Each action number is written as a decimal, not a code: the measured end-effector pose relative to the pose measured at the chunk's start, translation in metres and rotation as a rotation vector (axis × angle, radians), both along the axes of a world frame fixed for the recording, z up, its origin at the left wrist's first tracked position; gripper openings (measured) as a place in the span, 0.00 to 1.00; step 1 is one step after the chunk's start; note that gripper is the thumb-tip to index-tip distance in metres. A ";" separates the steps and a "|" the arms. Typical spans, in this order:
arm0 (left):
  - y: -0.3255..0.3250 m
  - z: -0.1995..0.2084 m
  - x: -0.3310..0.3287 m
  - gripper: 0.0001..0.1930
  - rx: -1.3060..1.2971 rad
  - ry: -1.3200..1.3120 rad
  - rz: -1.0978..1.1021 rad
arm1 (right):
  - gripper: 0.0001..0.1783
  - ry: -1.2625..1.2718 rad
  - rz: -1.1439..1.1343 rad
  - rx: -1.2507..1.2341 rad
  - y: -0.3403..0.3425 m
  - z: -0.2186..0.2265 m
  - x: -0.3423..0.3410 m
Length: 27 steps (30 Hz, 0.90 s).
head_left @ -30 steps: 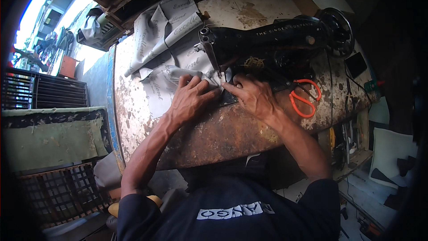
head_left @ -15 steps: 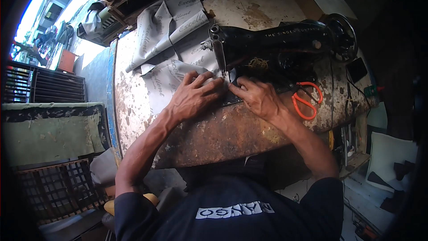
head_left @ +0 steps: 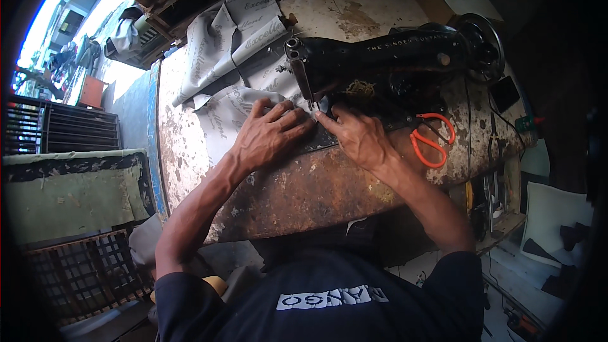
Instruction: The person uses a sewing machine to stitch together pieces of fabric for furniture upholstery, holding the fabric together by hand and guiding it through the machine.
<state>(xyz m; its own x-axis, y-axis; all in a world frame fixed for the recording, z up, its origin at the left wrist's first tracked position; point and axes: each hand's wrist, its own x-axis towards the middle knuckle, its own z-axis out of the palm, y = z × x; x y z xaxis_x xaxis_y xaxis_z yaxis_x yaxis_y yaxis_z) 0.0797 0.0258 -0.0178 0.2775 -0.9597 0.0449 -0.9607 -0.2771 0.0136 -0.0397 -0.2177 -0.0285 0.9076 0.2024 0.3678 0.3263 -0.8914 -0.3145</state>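
Right fingers neared needle — fabric lies beneath left fingers.

A dark navy shirt has short sleeves and white block lettering in front.

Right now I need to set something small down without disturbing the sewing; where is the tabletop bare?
Bare: the rusty front of the table between the forearms, and its pale stretch beyond the sewing machine, right of the grey material. Crowded: below the machine's left end, with left hand and right hand there, and rightward, where orange-handled scissors lie.
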 end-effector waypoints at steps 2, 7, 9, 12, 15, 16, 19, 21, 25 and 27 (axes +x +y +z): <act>-0.001 0.002 -0.002 0.25 0.008 -0.016 0.025 | 0.29 0.006 0.004 0.006 0.002 0.002 0.002; -0.005 0.003 -0.007 0.26 -0.048 -0.045 0.067 | 0.26 0.041 -0.004 0.023 -0.002 0.000 0.006; -0.005 0.005 -0.006 0.26 -0.031 -0.043 0.067 | 0.27 -0.012 0.031 0.003 -0.002 -0.004 0.008; -0.006 0.004 -0.004 0.26 -0.027 -0.035 0.065 | 0.33 -0.081 0.017 -0.029 -0.001 -0.007 0.008; 0.003 0.001 0.006 0.27 -0.101 -0.029 0.046 | 0.33 -0.085 0.041 -0.008 -0.001 -0.008 0.010; 0.004 0.003 0.008 0.29 -0.165 -0.003 0.021 | 0.33 -0.083 0.036 -0.006 -0.002 -0.007 0.009; 0.011 0.012 0.018 0.29 -0.157 -0.093 -0.054 | 0.33 -0.015 0.043 -0.054 -0.002 -0.004 0.007; 0.012 0.011 0.020 0.29 -0.149 -0.059 -0.061 | 0.32 0.014 0.056 -0.061 -0.002 -0.004 0.007; 0.007 0.021 0.019 0.27 -0.017 0.008 -0.074 | 0.33 0.031 0.055 -0.096 -0.001 -0.003 0.004; 0.007 0.019 0.019 0.26 0.017 0.037 -0.056 | 0.32 0.042 0.068 -0.103 -0.001 -0.001 0.004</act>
